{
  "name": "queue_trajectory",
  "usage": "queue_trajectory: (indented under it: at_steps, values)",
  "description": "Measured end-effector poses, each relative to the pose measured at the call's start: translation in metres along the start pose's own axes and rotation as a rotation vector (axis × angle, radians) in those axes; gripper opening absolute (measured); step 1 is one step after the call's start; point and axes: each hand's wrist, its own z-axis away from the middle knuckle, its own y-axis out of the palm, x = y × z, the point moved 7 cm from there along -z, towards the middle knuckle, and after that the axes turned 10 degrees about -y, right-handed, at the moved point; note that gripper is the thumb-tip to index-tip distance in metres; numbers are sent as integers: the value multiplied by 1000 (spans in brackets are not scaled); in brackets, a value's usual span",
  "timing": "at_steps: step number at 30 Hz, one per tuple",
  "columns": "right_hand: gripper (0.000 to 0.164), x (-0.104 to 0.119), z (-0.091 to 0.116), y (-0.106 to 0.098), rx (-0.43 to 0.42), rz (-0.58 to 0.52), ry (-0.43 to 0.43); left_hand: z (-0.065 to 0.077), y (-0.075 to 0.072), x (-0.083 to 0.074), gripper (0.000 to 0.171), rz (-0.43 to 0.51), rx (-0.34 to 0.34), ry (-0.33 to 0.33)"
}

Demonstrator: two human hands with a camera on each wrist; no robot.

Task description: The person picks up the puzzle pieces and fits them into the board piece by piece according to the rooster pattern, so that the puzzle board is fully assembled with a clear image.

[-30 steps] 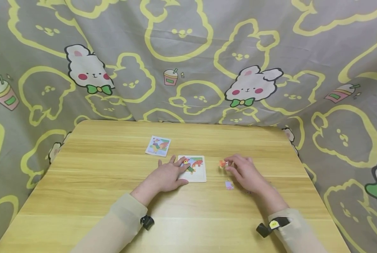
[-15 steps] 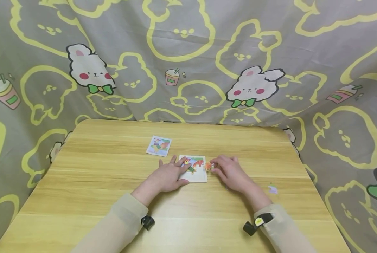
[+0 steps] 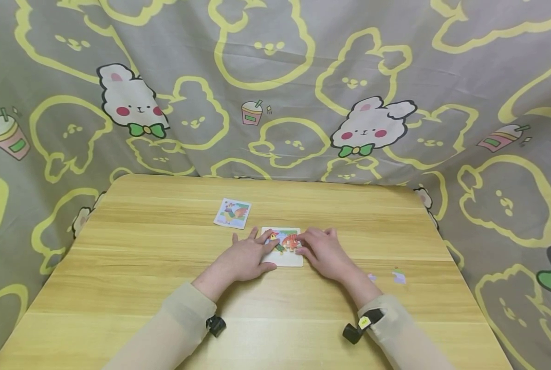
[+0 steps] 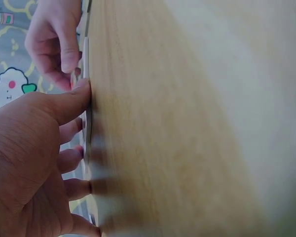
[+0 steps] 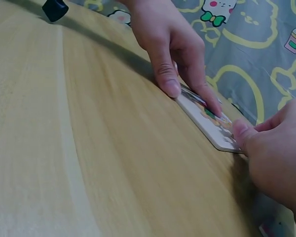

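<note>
A small white puzzle board [image 3: 282, 261] with a partly assembled rooster picture lies flat near the middle of the table. My left hand [image 3: 244, 259] rests on its left side, fingers spread and fairly straight, thumb at the front edge. At the board's right side, my right hand [image 3: 327, 253] pinches an orange puzzle piece [image 3: 296, 243] between thumb and fingers, down at the picture. Those fingertips largely cover the piece. The right wrist view shows the right thumb over the corner of the board [image 5: 216, 136]; the bare white strip is along the front.
A printed card [image 3: 232, 214] with the same rooster picture lies behind and left of the board. Two loose lilac puzzle pieces [image 3: 399, 277] lie to the right, one partly behind my right forearm. A patterned curtain [image 3: 285, 77] hangs around the wooden table [image 3: 164, 205].
My right hand has moved left with the orange puzzle piece, from the table right of the board to its right side. My left hand has kept its place.
</note>
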Motion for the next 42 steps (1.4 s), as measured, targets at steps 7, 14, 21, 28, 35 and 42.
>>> queue_trajectory:
  at_steps: [7,14,21,28,35,42]
  values:
    - [37,2,-2,4,-3,41,-14,0,1,0,70,-2,4,-3]
    - [40,5,-1,3,-34,39,-48,0,1,0,70,-8,8,-7]
    - [36,6,-3,5,-73,42,-50,2,-1,-4,69,-44,6,-10]
    - [35,3,-2,5,-109,31,-43,0,2,-21,72,-63,-30,52]
    - [35,3,-3,5,-104,33,-36,-3,5,-23,70,-57,-6,22]
    - [36,2,-2,2,-85,48,-17,-6,4,-24,71,-49,-5,31]
